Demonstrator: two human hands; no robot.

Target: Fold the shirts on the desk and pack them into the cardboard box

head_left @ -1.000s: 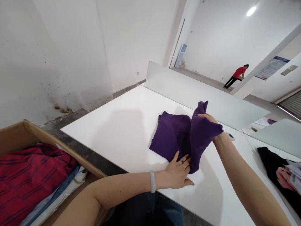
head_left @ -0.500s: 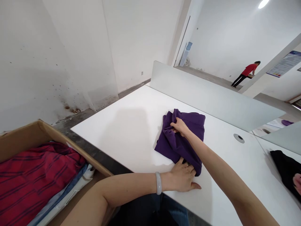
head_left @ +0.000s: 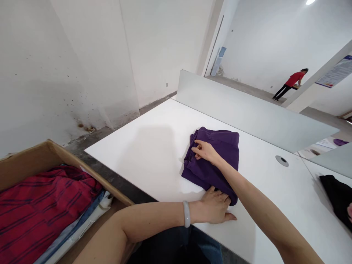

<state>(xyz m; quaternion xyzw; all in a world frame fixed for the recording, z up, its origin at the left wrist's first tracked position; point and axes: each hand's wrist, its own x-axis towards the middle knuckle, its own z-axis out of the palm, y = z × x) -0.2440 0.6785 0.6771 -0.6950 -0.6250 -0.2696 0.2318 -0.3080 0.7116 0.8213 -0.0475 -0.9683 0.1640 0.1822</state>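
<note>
A folded purple garment (head_left: pixel 222 146) lies on the white table (head_left: pixel 143 161), its left edge bunched in small creases. My right hand (head_left: pixel 205 151) rests on the upper left part of the cloth, fingers apart with the index stretched out. At the garment's near lower edge, my left hand (head_left: pixel 214 206) lies flat, palm down, with its thumb spread on the tabletop. The fingertips of that hand meet the edge of the cloth and are partly hidden there. A pale bangle (head_left: pixel 186 214) circles my left wrist.
To the left stands an open cardboard box (head_left: pixel 90 176) holding a red checked garment (head_left: pixel 49 201) and other clothes. A low divider panel (head_left: pixel 242 110) runs along the table's far side. Black clothing (head_left: pixel 334 194) lies at the right. A person in red (head_left: pixel 294 79) bends over far off.
The raised, bunched fold of the garment now lies flatter toward the left edge. My right hand has released its pinch and shifted slightly left. My left hand stays almost in place.
</note>
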